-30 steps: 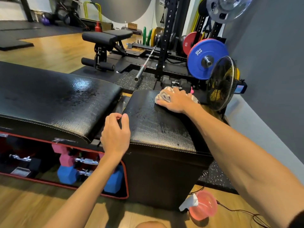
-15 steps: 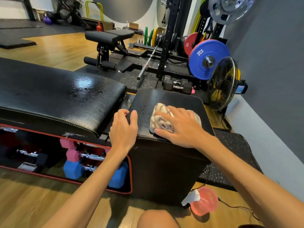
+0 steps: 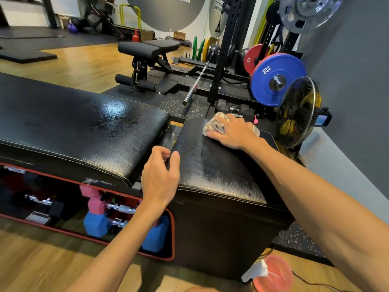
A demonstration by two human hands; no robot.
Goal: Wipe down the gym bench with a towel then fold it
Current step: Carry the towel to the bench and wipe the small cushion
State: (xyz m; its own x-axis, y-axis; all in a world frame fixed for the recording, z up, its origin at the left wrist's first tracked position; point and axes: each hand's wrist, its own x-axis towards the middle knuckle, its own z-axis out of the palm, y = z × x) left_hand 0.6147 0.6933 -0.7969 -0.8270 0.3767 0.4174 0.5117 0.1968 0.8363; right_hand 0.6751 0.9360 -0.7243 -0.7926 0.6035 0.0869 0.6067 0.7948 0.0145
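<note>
Towel [image 3: 214,126]: a bunched, pale beige-and-white cloth lying on the far edge of the bench's short seat pad, mostly covered by the right hand.
Right hand [image 3: 232,132]: pressed palm-down on the towel, fingers nearly straight and slightly spread over the cloth, fingertips pointing left; the forearm reaches in from the lower right.
Bench [image 3: 221,167]: black padded gym bench with pale stitching along the edges; the towel sits on its short pad, whose surface shows a wet sheen and small droplets.
Long pad [image 3: 73,127]: the bench's larger black cushion to the left, set apart from the short pad by a narrow gap, with a bright reflection near its middle.
Left hand [image 3: 161,178]: rests at the near left corner of the short pad, over the gap; the thumb lies on the pad's edge and the other fingers are loosely curled together, holding nothing.
Storage under the bench [image 3: 172,234]: a red-rimmed open compartment holding pink and blue hex dumbbells [image 3: 94,222] with chrome handles.
Spray bottle [image 3: 271,272]: pink with a white trigger head, standing on the wooden floor just beside the bench's near right corner.
Fan [image 3: 299,111]: black caged floor fan beyond the bench on the right, by the grey wall.
Background: a blue plate [image 3: 277,80] marked 20 KG, a red plate behind it, a black rack, a barbell [image 3: 195,83] and a second black bench [image 3: 147,49] on dark matting.
</note>
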